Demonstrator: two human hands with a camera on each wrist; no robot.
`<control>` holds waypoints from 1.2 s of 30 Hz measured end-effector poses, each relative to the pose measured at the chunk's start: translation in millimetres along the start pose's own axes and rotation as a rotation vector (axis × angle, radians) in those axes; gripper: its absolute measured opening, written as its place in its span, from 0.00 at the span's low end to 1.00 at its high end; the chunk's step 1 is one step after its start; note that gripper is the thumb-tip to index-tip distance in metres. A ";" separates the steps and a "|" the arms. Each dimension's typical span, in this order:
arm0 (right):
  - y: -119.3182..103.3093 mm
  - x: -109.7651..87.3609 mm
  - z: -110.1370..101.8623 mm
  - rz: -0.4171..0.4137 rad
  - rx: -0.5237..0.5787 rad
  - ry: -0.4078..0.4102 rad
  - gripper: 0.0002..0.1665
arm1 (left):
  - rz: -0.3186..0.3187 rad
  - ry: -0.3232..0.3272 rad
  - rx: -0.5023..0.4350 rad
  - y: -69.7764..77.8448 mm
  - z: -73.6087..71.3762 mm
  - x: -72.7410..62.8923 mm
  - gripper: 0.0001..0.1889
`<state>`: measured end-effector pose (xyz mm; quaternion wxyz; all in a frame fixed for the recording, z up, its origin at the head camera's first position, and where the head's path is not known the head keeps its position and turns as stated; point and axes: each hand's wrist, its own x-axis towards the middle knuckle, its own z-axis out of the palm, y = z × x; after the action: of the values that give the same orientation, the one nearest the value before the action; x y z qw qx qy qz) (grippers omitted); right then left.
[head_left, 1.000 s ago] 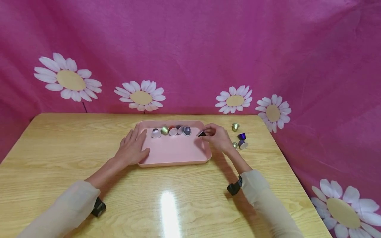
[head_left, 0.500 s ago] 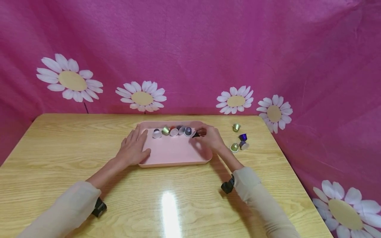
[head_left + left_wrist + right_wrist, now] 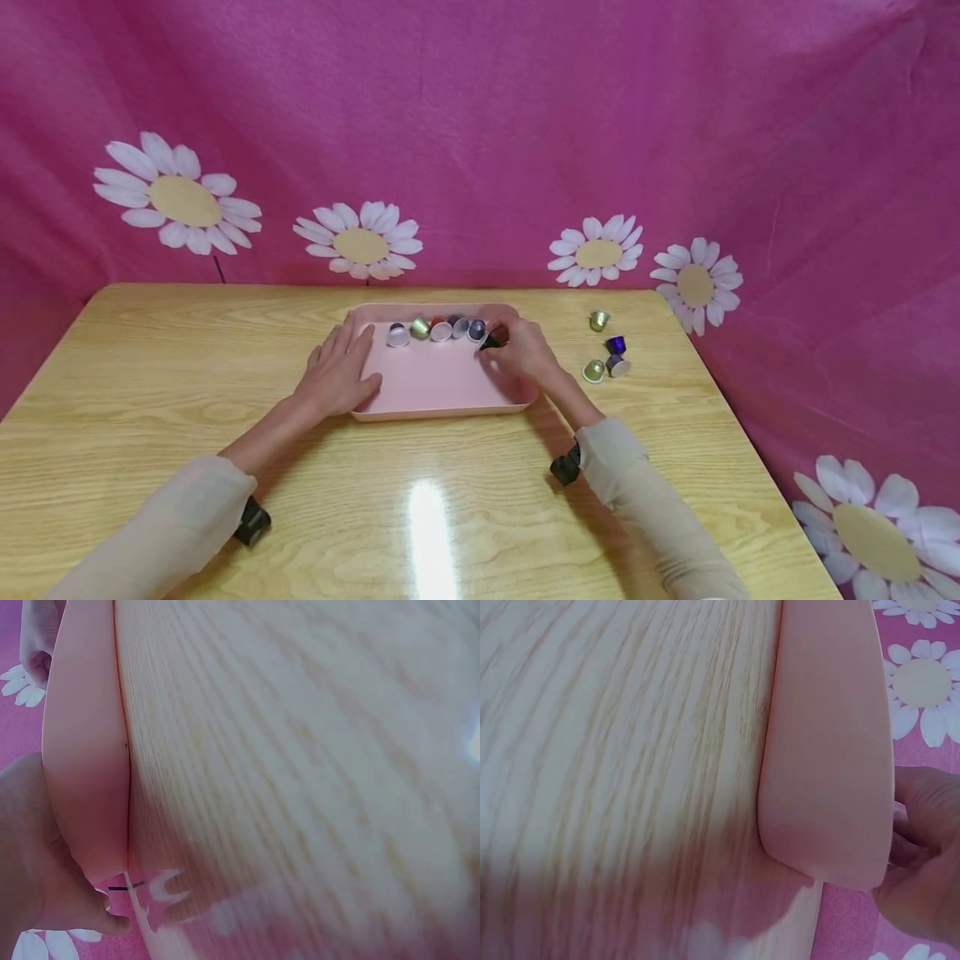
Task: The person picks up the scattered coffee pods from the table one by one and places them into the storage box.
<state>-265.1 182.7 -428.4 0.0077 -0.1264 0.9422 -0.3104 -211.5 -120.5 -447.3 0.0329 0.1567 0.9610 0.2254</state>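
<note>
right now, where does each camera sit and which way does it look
Head: worn on the head, facing forward and down at the pink tray, coffee capsules, wooden table and daisy-print cloth; left hand, right hand and sleeves show.
Left wrist: on that wrist, facing the tray's outer wall and the table; left hand shows, plus part of the right hand.
Right wrist: on that wrist, facing the outer wall and table; only the right hand shows.
Shared: both wrist views catch outer wall and cloth.

The glossy table (image 3: pixel 337 500) looks wooden, the tray (image 3: pixel 431 379) plastic.
</note>
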 end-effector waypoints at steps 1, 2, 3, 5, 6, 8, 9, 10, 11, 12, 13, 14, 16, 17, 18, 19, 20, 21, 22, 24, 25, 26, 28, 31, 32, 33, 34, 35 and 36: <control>0.0 0.4 0.3 -0.004 -0.010 -0.001 0.17 | 0.000 0.000 -0.001 0.0 -0.1 0.1 0.40; 0.2 0.7 0.5 -0.006 -0.015 -0.004 0.16 | -0.001 -0.001 -0.002 -0.1 -0.1 0.2 0.40; 0.5 0.9 0.8 -0.011 -0.021 -0.006 0.15 | -0.002 -0.002 -0.003 -0.2 -0.1 0.4 0.40; 1.3 1.3 1.4 -0.019 -0.028 -0.014 0.14 | -0.005 -0.002 -0.005 -0.2 -0.2 0.7 0.40; 1.5 1.4 1.7 -0.022 -0.033 -0.018 0.13 | -0.006 -0.004 -0.006 -0.2 -0.3 0.8 0.40; 2.0 1.1 2.0 -0.027 -0.048 -0.024 0.12 | -0.009 -0.007 -0.004 -0.3 -0.3 1.3 0.40; 1.9 0.9 2.3 -0.025 -0.049 -0.031 0.12 | -0.010 -0.008 -0.004 -0.2 -0.4 1.3 0.40; 1.7 0.7 2.4 -0.022 -0.050 -0.037 0.12 | -0.011 -0.009 -0.003 -0.1 -0.5 1.3 0.40; 1.4 0.3 2.5 -0.019 -0.053 -0.042 0.13 | -0.012 -0.010 -0.002 0.0 -0.6 1.4 0.40; 0.9 0.1 2.6 -0.015 -0.055 -0.045 0.13 | -0.012 -0.011 -0.001 0.1 -0.8 1.6 0.40; 0.6 -0.2 2.7 -0.011 -0.055 -0.049 0.13 | -0.013 -0.011 -0.001 0.2 -0.9 1.6 0.40; 0.2 -0.6 2.8 -0.005 -0.054 -0.053 0.13 | -0.013 -0.011 -0.001 0.5 -1.0 1.5 0.40; -0.6 -1.0 2.8 0.000 -0.060 -0.055 0.14 | -0.014 -0.011 0.001 0.5 -1.1 1.4 0.40; -0.8 -1.2 2.8 0.000 -0.065 -0.055 0.14 | -0.014 -0.012 0.002 0.6 -1.2 1.4 0.40; -1.1 -1.2 2.9 0.003 -0.069 -0.055 0.14 | -0.014 -0.013 0.003 0.6 -1.2 1.3 0.40; -1.3 -1.3 3.0 0.004 -0.072 -0.057 0.14 | -0.013 -0.013 0.004 0.7 -1.3 1.1 0.40; -1.6 -1.3 3.1 0.005 -0.072 -0.058 0.14 | -0.012 -0.013 0.004 0.8 -1.4 1.0 0.40; -1.6 -1.2 3.3 0.005 -0.074 -0.059 0.14 | -0.012 -0.012 0.004 0.9 -1.4 0.9 0.40; -1.8 -1.1 3.4 0.007 -0.073 -0.061 0.14 | -0.010 -0.011 0.003 1.0 -1.5 0.7 0.40; -2.3 -0.7 3.7 0.013 -0.065 -0.067 0.14 | -0.009 -0.007 0.001 1.2 -1.6 0.6 0.40; -2.5 -0.6 3.8 0.015 -0.059 -0.069 0.14 | -0.010 -0.006 0.000 1.3 -1.6 0.5 0.40; -2.7 -0.6 3.7 0.017 -0.054 -0.072 0.14 | -0.010 -0.005 0.000 1.2 -1.4 0.6 0.40; -3.2 -0.6 3.3 0.019 -0.047 -0.074 0.14 | -0.009 -0.006 -0.001 0.9 -0.9 0.8 0.40; -3.8 -0.6 2.6 0.012 -0.046 -0.071 0.15 | -0.009 -0.008 -0.002 0.3 0.1 1.3 0.41; -3.6 -0.7 2.5 0.007 -0.046 -0.071 0.15 | -0.009 -0.007 -0.001 0.0 0.4 1.4 0.41; -3.5 -0.5 2.5 0.002 -0.047 -0.071 0.15 | -0.010 -0.006 -0.002 0.0 0.6 1.4 0.41; -3.4 -0.6 2.4 -0.006 -0.049 -0.071 0.15 | -0.010 -0.005 -0.001 -0.1 0.8 1.5 0.41; -3.3 -0.9 2.2 -0.006 -0.045 -0.074 0.15 | -0.011 -0.004 0.001 -0.2 1.0 1.6 0.41; -3.2 -1.4 1.9 -0.008 -0.040 -0.076 0.15 | -0.011 -0.004 0.002 -0.1 1.2 1.6 0.41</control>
<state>-262.9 179.5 -428.1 0.0395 -0.1419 0.9467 -0.2863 -212.9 -119.5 -448.4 0.0357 0.1520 0.9620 0.2241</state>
